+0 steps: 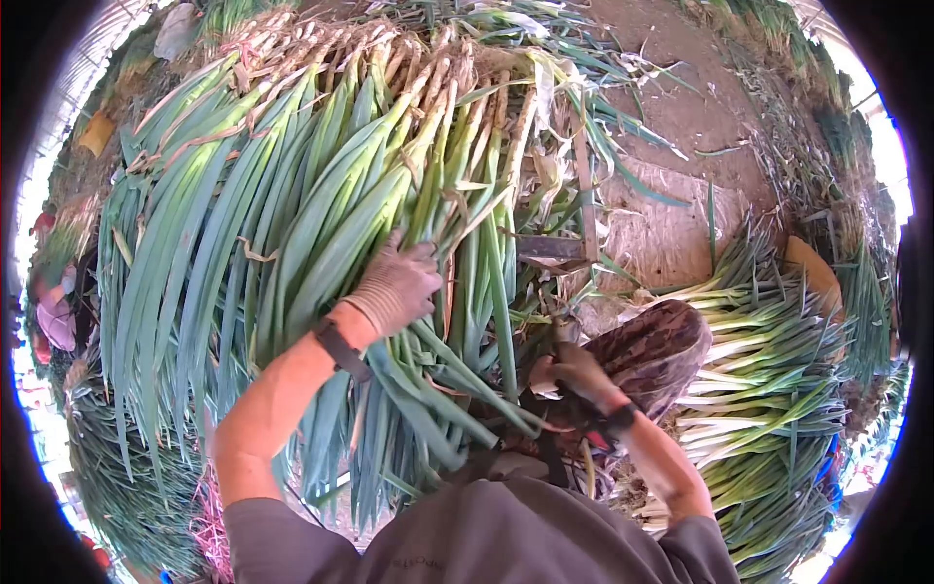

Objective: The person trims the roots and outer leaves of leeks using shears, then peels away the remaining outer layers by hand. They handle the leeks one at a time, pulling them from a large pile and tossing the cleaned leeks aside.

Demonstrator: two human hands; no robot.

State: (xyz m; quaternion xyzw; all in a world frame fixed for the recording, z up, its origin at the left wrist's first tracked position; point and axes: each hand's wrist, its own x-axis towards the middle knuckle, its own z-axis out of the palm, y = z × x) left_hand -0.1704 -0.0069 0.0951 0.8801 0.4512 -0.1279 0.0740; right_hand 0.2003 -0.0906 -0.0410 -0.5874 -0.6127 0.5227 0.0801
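Left hand (397,288) rests slightly spread fingers on green onions (326,209) (right hand (581,374), near knee (673,336): can't tell its grip)

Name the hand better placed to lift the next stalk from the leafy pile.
Left, probably: the left hand lies on the green leaves, while the right hand sits beside the patterned knee.

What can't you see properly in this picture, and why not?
All in the head view:
What the right hand has in its fingers: too small and dark to tell.
The bits of the green onions right under the left hand: the hand covers them.
The letters on the grey shirt: too small and faint to read.
The far end of the pile on the right: the bottom edge cuts it off.
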